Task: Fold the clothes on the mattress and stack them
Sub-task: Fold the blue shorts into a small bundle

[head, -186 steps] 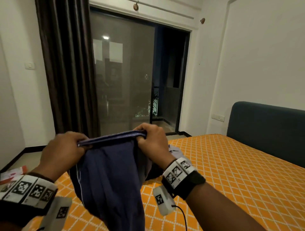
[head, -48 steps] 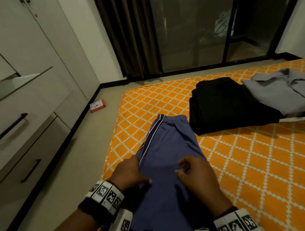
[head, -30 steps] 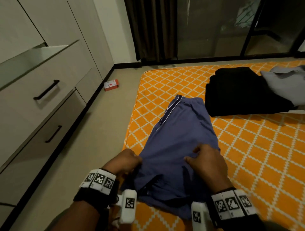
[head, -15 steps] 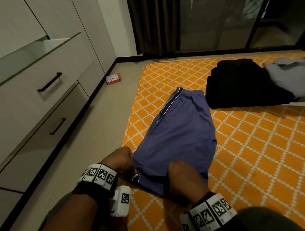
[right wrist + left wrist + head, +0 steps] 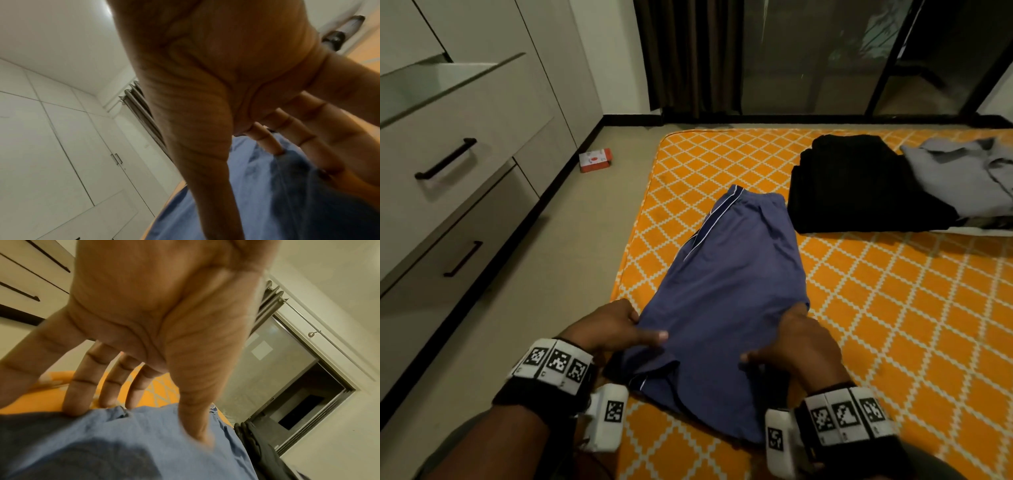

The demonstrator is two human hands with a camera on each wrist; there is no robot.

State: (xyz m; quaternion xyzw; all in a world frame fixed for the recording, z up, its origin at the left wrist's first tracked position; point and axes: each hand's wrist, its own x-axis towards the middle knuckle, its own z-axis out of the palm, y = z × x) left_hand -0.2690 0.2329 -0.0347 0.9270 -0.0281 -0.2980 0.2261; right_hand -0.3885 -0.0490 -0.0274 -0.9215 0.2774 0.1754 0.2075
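- The blue shorts (image 5: 726, 291) lie flat near the left edge of the orange mattress (image 5: 893, 308), waistband at the far end, hem towards me, with a dark stripe edged in white running down their left side.
- My left hand (image 5: 613, 327) is at the near left side of the shorts: the thumb lies on top of the cloth and the fingers (image 5: 76, 395) reach down straight to the cloth edge where it meets the mattress. I cannot tell whether they tuck under it.
- My right hand (image 5: 796, 346) is at the near right side, thumb stretched across the top of the fabric, fingers (image 5: 267, 142) straight and pressing down into the blue cloth at its right edge.
- Neither hand is curled into a fist; both are spread over the shorts.
- Just beyond the waistband, to the right, sits a folded black garment (image 5: 859, 185), close to the shorts but apart from them.
- A grey shirt (image 5: 962, 174) lies against the black garment's right side, partly overlapping it.
- Left of the mattress is bare floor with a small orange and white box (image 5: 595, 160) by the skirting.
- Further left stands a pale cabinet (image 5: 465, 144) with dark handles, its top drawer pulled open.
- A dark curtain (image 5: 688, 58) and a glass sliding door (image 5: 825, 54) close the far end of the room.
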